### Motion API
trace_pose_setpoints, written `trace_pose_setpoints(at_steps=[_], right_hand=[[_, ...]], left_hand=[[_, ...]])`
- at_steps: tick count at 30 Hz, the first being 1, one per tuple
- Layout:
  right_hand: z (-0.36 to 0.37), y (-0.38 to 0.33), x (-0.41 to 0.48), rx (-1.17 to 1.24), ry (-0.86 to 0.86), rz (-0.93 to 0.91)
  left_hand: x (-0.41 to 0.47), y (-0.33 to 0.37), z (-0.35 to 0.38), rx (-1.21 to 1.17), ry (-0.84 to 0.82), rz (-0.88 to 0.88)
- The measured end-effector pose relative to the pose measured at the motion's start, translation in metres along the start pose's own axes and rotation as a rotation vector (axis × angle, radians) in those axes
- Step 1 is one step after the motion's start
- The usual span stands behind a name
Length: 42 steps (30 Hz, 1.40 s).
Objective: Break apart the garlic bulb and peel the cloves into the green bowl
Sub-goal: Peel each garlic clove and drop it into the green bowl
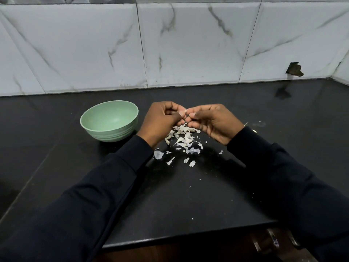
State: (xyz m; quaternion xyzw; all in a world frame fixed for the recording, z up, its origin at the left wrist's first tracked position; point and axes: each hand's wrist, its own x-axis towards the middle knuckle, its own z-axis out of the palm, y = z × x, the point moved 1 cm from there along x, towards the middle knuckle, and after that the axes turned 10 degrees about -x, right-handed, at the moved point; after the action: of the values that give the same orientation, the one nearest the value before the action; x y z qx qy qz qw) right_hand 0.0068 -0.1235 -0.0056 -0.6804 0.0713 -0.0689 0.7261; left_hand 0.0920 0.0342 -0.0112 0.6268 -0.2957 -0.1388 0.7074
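The left hand [160, 121] and right hand [211, 123] meet fingertip to fingertip above the tabletop [188, 195], fingers curled, both pinching one small pale garlic piece [181, 112]. So little of it shows between the fingers that I cannot tell whether it is a clove or only skin. Directly below the hands lies a loose pile of skins [184, 138], too many to count, with stray flakes scattered toward the near edge and a few more by the right wrist. The left hand and wrist cover the pile's left side. One green bowl [111, 133] stands upright on the tabletop just left of the left hand, apart from it. The part of its inside that shows holds nothing, and its near wall hides the rest. Two dark sleeves [94, 195] run from the wrists to the bottom corners and cover much of the tabletop's near part. Behind stands a marbled tile wall [188, 44] with one jagged hole [294, 69] low on the right. One metal handle [274, 241] shows below the tabletop's front edge.
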Motion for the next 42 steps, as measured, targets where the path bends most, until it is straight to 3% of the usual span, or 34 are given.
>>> trace_pose_setpoints(at_steps=[6,8,13,17,21,25,28,31,36,42], right_hand=[[-0.001,-0.004,-0.005,-0.04,-0.042,0.071],[-0.004,-0.007,-0.006,-0.116,-0.011,0.066],[-0.06,-0.032,-0.013,-0.667,0.201,0.033],[-0.125,-0.04,-0.028,-1.011,0.34,0.147],[-0.141,-0.034,-0.027,-1.055,0.27,0.341],[-0.131,-0.038,-0.031,-1.046,0.297,0.379],[-0.123,-0.043,-0.036,-1.158,0.395,0.321],[-0.105,-0.045,-0.03,-1.318,0.482,0.14],[-0.047,-0.036,-0.014,-1.364,0.245,-0.121],[-0.004,-0.023,0.003,-1.354,0.072,-0.281]], left_hand=[[-0.005,0.003,0.007,0.355,0.051,0.216],[-0.007,0.006,0.011,0.352,0.032,0.229],[-0.004,0.008,0.001,0.355,0.023,0.191],[0.001,0.012,-0.016,0.499,0.09,0.197],[0.007,0.014,-0.028,0.516,0.078,0.172],[0.007,0.016,-0.031,0.534,0.095,0.141],[0.007,0.016,-0.033,0.561,0.106,0.117],[0.007,0.018,-0.035,0.703,0.036,0.031],[-0.001,0.016,-0.026,0.953,-0.193,-0.28],[-0.004,0.023,-0.02,0.93,-0.204,-0.352]])
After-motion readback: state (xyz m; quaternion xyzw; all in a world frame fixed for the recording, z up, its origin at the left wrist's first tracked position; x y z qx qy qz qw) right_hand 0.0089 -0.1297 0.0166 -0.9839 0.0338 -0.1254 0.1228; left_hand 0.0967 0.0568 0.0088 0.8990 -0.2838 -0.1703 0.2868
